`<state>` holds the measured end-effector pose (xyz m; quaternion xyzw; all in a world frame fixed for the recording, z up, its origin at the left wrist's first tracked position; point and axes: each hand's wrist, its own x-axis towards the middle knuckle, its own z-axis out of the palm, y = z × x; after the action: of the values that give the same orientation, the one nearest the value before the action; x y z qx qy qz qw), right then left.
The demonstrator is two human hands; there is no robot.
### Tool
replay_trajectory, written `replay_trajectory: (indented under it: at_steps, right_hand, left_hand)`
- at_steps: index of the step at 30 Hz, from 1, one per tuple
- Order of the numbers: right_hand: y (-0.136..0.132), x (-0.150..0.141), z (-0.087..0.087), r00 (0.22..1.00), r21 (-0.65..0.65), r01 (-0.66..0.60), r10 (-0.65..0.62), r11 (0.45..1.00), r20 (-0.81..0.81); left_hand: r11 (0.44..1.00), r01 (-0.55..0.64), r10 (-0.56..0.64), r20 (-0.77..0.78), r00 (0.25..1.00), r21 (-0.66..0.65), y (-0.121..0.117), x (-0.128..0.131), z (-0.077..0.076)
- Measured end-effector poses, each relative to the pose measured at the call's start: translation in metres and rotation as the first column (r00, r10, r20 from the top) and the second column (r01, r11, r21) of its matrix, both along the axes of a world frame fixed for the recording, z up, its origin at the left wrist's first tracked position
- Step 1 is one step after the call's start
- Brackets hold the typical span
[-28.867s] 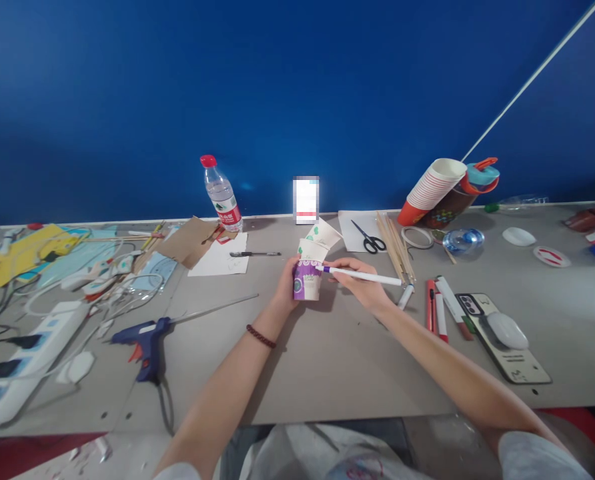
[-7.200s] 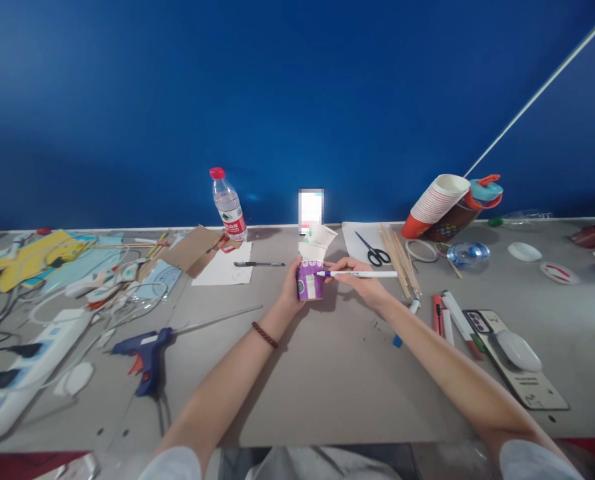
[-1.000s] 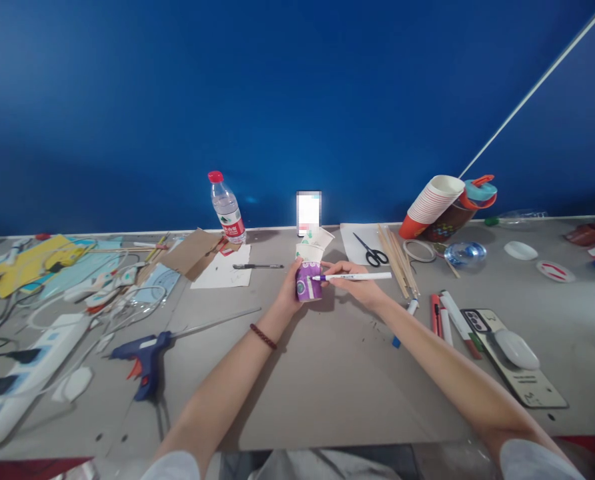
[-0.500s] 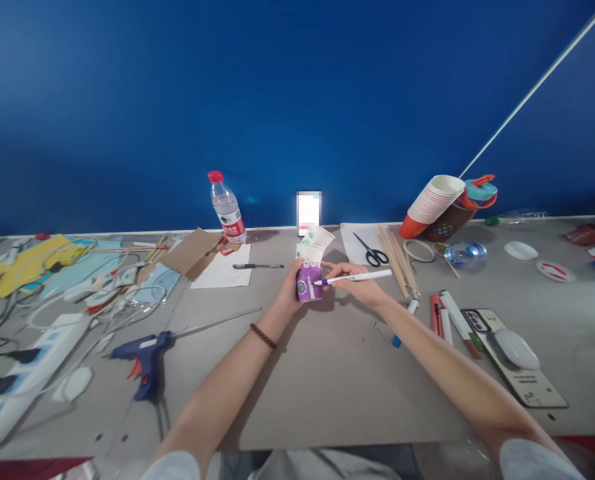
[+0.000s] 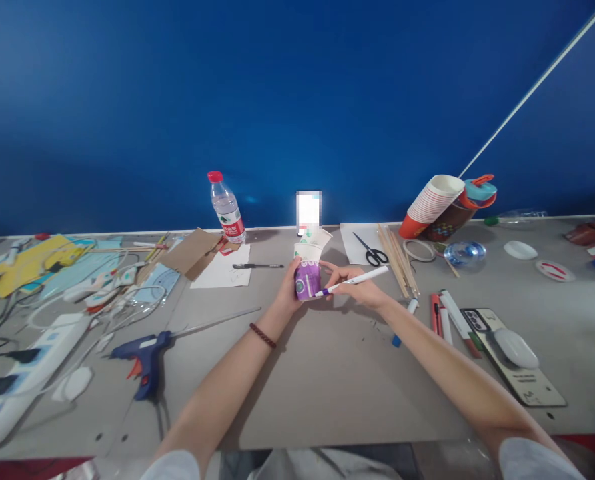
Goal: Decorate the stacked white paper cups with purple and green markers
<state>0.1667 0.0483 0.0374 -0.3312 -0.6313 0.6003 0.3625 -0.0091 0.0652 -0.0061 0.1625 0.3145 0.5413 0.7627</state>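
Observation:
A paper cup (image 5: 307, 279), coloured purple with a white rim band and a round mark on its side, is gripped by my left hand (image 5: 289, 287) along its left side. White paper pieces with green marks rise above and behind the cup. In my right hand (image 5: 360, 287) is a white marker (image 5: 358, 278), held like a pen. Its purple tip meets the cup's lower right side, or comes very close to it. Beyond the cup, a phone (image 5: 309, 210) with a blurred screen leans on the blue wall.
Left lie a glue gun (image 5: 150, 353), a power strip (image 5: 32, 367), a water bottle (image 5: 228, 213) and a black pen (image 5: 258, 266). Right are scissors (image 5: 370, 251), wooden sticks (image 5: 396, 263), stacked paper cups (image 5: 432, 203), markers (image 5: 456, 313) and a phone with a white case on it (image 5: 537, 387).
The marker tip has moved down the cup's side, and the marker is tilted more steeply. The cup has shifted slightly left in my left hand.

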Motion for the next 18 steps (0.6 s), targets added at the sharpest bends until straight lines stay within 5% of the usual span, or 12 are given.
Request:
replay_trajectory:
  at_steps: [18]
  right_hand:
    - [0.0011,-0.0033,-0.0053,0.972,-0.048,0.233,-0.235,0.971,-0.029]
  left_hand:
    - [1.0,0.009,-0.009,-0.01,1.0,-0.016,0.0025,0.0022,-0.0087]
